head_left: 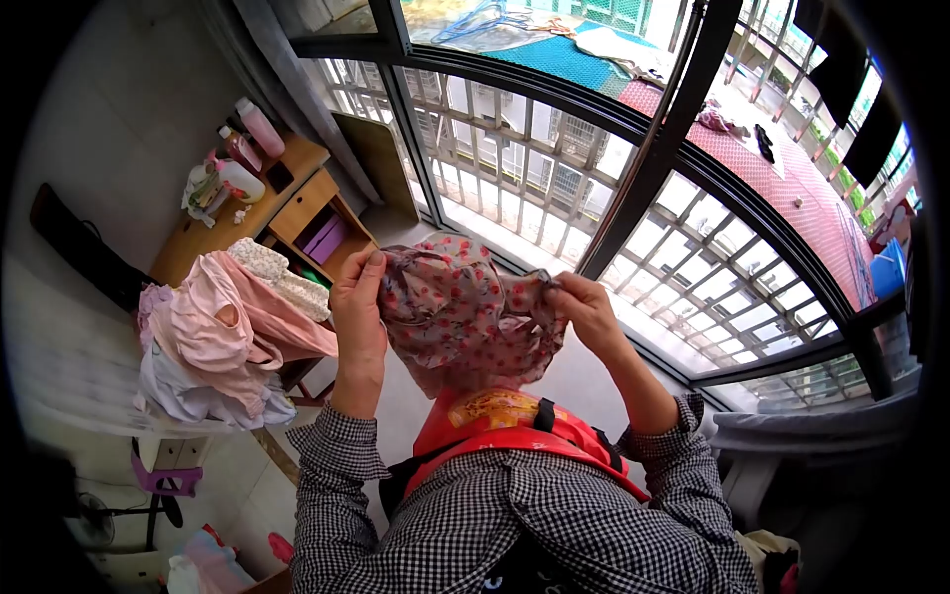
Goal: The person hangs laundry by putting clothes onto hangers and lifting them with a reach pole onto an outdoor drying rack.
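Observation:
A crumpled floral garment (465, 312), greyish pink with red flowers, hangs stretched between my two hands in front of my chest. My left hand (358, 309) pinches its left edge, thumb on top. At the right upper corner, my right hand (591, 313) grips the fabric between thumb and fingers. The garment's exact kind cannot be made out from its folds. Just below it, a red printed cloth with black straps (495, 411) lies at my waist, over a checked shirt.
On the left, a pile of pink and white clothes (223, 332) is heaped beside a wooden desk (312, 203) bearing bottles (259, 127). Barred windows (515, 158) stand ahead and to the right. A purple stool (166, 480) and a fan (94, 517) are at lower left.

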Available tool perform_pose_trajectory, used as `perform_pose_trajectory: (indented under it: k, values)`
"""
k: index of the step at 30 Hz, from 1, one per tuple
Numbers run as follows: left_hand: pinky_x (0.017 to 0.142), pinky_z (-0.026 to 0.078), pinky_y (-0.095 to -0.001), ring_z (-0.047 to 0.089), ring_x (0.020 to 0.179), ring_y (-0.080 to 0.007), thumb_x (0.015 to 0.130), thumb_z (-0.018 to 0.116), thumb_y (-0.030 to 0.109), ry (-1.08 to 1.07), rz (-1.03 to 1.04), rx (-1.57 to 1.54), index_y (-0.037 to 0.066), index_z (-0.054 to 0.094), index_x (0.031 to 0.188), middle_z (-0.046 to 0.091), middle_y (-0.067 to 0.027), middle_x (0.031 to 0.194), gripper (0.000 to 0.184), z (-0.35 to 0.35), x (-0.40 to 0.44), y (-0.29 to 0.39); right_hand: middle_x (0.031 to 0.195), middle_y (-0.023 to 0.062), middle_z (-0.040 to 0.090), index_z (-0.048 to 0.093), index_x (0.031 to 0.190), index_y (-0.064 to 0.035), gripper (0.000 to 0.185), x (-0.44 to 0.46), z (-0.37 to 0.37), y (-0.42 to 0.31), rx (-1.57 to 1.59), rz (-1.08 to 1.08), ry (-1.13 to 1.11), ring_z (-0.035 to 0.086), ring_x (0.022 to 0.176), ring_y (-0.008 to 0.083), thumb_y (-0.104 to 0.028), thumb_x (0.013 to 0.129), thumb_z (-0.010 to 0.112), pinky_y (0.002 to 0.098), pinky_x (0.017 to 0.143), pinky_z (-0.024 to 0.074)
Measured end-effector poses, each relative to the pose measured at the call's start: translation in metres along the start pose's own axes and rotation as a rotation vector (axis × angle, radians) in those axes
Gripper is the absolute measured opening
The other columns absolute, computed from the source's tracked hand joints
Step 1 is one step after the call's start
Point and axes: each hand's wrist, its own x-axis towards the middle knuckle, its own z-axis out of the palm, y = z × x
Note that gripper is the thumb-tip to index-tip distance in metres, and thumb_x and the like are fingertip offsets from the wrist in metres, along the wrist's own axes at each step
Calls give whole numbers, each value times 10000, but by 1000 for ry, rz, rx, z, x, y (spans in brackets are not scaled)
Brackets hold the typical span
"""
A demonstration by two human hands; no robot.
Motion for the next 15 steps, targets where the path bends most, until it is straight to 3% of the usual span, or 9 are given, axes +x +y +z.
perform_pose_trajectory:
  k: [2, 3, 4, 5, 6, 7, 10, 13, 15]
  values:
    - [678, 423, -172, 514, 727, -38, 892, 579, 128, 11, 49, 158, 15, 609, 933, 591, 23, 836, 124, -10, -2, -6, 796, -6, 538, 565, 908, -3, 199, 4, 14, -33, 141, 45, -2, 468, 754, 52, -195, 919, 515, 213, 667, 406]
    - [687, 430, -194, 518, 786, -63, 889, 588, 174, -33, 153, 333, 13, 557, 1055, 580, -6, 938, 233, -10, -6, -6, 798, 4, 542, 561, 919, -2, 195, 9, 21, -41, 100, 19, -25, 469, 758, 59, -189, 921, 507, 222, 674, 408]
    - [784, 438, -262, 515, 943, -135, 845, 645, 263, -68, 147, 455, 35, 456, 1210, 531, -62, 1096, 470, -12, -12, -12, 800, 13, 546, 557, 930, -1, 191, 13, 27, -46, 59, -8, -46, 471, 761, 65, -183, 923, 500, 231, 681, 411]
    - [900, 400, -342, 469, 1085, -204, 768, 714, 328, -146, 349, 546, 47, 372, 1293, 472, -109, 1190, 687, -6, -21, -14, 802, 22, 550, 554, 941, 0, 188, 19, 34, -51, 17, -35, -67, 472, 765, 72, -178, 924, 492, 240, 688, 414]
    - [975, 344, -384, 402, 1189, -228, 727, 742, 340, -265, 437, 617, 40, 328, 1325, 421, -130, 1262, 786, 2, -33, -12, 805, 24, 550, 552, 934, 0, 196, 24, 42, -57, -17, -65, -124, 474, 765, 77, -185, 929, 488, 247, 689, 416]
    - [927, 399, -381, 465, 1151, -257, 692, 754, 278, -350, 498, 708, 65, 314, 1339, 446, -149, 1263, 812, 12, -42, -12, 807, 25, 551, 551, 928, 0, 204, 28, 50, -62, -51, -95, -182, 475, 765, 83, -193, 933, 484, 254, 691, 419]
    - [833, 462, -369, 558, 1020, -296, 691, 725, 188, -573, 215, 861, 96, 378, 1310, 526, -158, 1165, 716, 19, -41, -42, 792, 12, 527, 548, 910, -8, 248, 36, 64, -76, -47, -84, -274, 462, 748, 83, -242, 947, 474, 243, 671, 412]
    - [742, 488, -358, 597, 862, -322, 703, 680, 129, -635, 308, 819, 116, 479, 1225, 578, -150, 1000, 560, 3, -24, -48, 778, -8, 507, 552, 905, -25, 269, 43, 50, -86, 59, -21, -243, 444, 731, 68, -276, 954, 465, 217, 642, 394]
    - [748, 487, -332, 604, 859, -287, 682, 712, 115, -616, 253, 859, 114, 536, 1161, 591, -136, 978, 511, -2, -19, -29, 778, -12, 508, 554, 898, -31, 289, 47, 40, -74, 91, -45, -167, 456, 732, 62, -301, 949, 465, 210, 638, 399]
